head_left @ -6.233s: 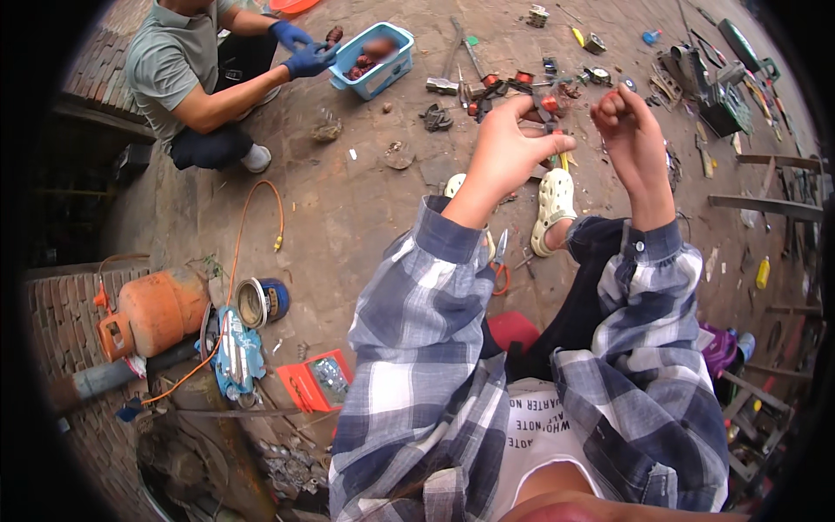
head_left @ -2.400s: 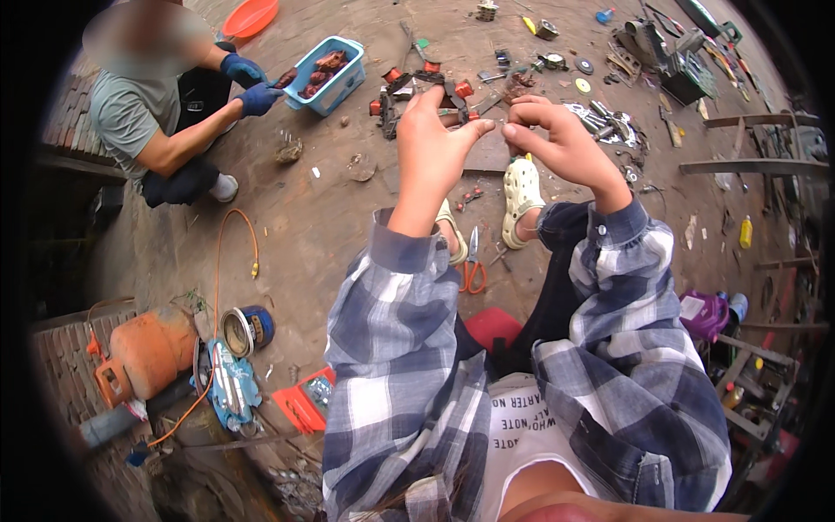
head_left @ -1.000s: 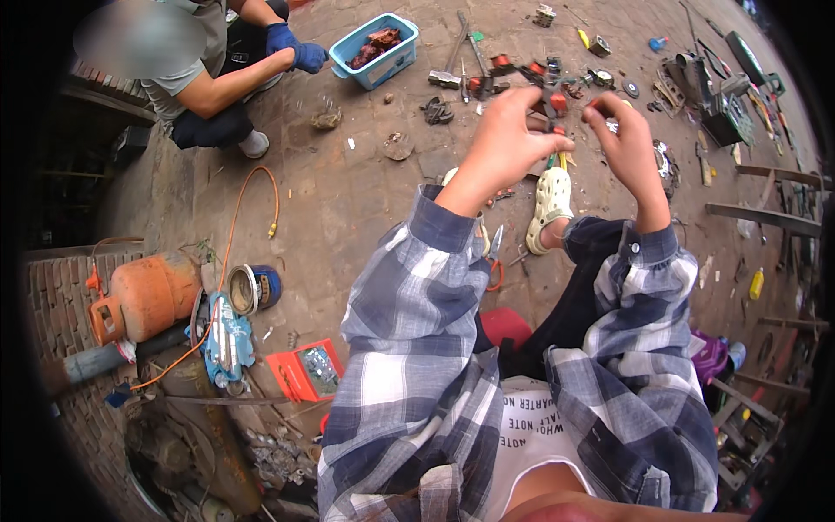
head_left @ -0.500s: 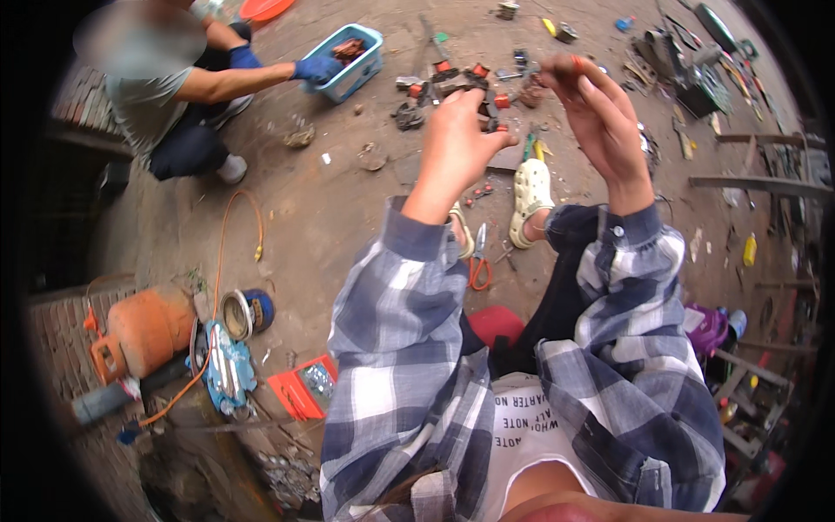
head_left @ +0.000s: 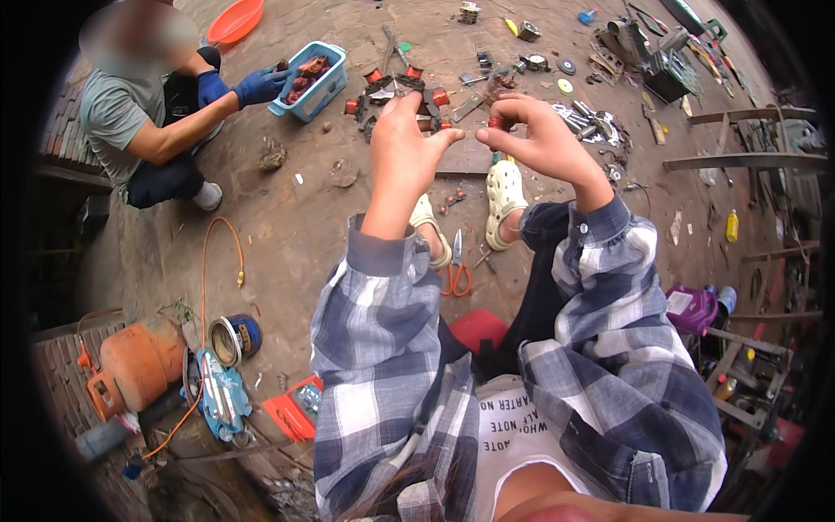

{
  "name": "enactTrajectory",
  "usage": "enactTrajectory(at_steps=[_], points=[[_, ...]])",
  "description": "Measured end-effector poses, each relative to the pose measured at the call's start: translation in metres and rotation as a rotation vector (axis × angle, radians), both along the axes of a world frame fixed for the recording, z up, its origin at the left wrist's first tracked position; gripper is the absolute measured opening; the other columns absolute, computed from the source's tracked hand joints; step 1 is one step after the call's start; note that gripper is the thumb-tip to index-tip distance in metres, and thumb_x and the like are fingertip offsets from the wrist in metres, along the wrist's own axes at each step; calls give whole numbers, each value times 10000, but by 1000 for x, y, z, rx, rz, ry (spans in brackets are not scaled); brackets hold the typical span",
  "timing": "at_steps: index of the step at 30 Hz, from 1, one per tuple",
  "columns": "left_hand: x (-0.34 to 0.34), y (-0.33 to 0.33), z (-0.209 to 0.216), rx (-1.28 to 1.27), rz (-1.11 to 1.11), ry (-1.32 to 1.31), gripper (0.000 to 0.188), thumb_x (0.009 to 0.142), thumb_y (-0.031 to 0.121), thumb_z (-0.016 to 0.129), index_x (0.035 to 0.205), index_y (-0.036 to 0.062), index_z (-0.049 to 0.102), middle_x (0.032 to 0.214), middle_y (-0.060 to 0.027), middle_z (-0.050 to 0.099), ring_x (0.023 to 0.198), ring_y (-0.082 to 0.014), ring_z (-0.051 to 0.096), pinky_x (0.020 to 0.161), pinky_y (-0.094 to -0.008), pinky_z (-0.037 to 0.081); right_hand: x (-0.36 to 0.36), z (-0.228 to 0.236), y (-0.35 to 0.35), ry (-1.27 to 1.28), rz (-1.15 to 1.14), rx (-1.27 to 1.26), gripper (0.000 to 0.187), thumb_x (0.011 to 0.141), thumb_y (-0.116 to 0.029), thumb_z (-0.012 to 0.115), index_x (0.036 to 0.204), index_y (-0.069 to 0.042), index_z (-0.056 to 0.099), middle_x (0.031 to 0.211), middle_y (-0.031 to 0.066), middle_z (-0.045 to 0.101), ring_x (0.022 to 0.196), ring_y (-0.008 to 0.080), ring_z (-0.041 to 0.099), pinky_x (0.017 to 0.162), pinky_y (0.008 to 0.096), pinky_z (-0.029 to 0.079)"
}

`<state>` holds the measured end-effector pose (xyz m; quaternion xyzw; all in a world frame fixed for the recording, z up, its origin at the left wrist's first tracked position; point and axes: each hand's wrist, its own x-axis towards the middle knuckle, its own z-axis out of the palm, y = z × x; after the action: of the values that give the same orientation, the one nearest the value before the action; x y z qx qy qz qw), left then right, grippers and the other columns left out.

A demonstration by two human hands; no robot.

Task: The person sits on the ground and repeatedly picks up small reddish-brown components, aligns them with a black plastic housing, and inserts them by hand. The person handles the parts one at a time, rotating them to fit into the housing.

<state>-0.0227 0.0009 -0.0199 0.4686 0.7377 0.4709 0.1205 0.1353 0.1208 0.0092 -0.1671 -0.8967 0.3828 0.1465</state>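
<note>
My left hand (head_left: 402, 150) grips a dark ring-shaped motor stator (head_left: 423, 97) with several red-orange coils around it. Its thumb points to the right, and the palm hides part of the stator. Just right of it is my right hand (head_left: 548, 143), its fingers curled and thumb close to them. A reddish strand (head_left: 496, 124), apparently wire, shows at those curled fingers; its ends cannot be made out. Below the hands lies a flat grey block (head_left: 463, 159), in front of my pale clogs (head_left: 504, 196). Scissors with orange handles (head_left: 456, 277) rest on the ground between my feet.
At the left, a person in blue gloves (head_left: 261, 85) squats by a blue basket (head_left: 326, 91) of copper-coloured scrap. Metal parts (head_left: 591, 122) and tools lie to the right. An orange gas cylinder (head_left: 143, 361), a hose (head_left: 205, 287) and a red tray (head_left: 287, 407) are at the lower left.
My right hand has come down and closer to my left hand, its fingers more curled. The other person's gloved hand has drawn back from the basket with a dark piece. The view has shifted.
</note>
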Motion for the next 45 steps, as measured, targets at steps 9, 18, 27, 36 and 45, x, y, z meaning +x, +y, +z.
enactTrajectory(at_steps=[9,18,27,36,45], points=[[15,4,4,37,-125,-45,516,620,135,819,1046,-46,590,985,-163,611,882,-287,648,725,-346,526,-7,5,7,558,4,-643,359,940,-141,487,1256,29,505,1259,147,553,1171,207,520,1025,324,365],[9,4,1,39,-49,-112,436,664,73,799,1022,-54,584,987,-125,606,833,-226,680,658,-308,543,-12,-12,-3,259,-53,320,198,828,-135,617,990,-21,607,866,117,645,859,283,608,928,378,395],[12,4,-3,-17,-112,63,487,643,103,811,1037,-56,574,1002,-139,617,813,-218,674,661,-314,530,-11,-15,8,356,-328,-57,187,866,-171,616,927,5,628,807,94,666,737,163,629,654,306,482],[-2,7,-5,27,38,-172,456,586,171,840,916,-36,602,907,-174,618,774,-275,654,671,-350,526,7,-6,10,-70,54,-147,200,865,-172,632,895,25,626,757,89,651,725,145,611,686,300,485],[7,6,-12,-33,-60,12,536,577,194,834,993,-46,596,909,-194,601,834,-350,600,719,-402,487,-1,3,12,575,184,-783,354,911,-100,517,1243,24,511,1249,164,552,1190,227,508,1065,348,321]])
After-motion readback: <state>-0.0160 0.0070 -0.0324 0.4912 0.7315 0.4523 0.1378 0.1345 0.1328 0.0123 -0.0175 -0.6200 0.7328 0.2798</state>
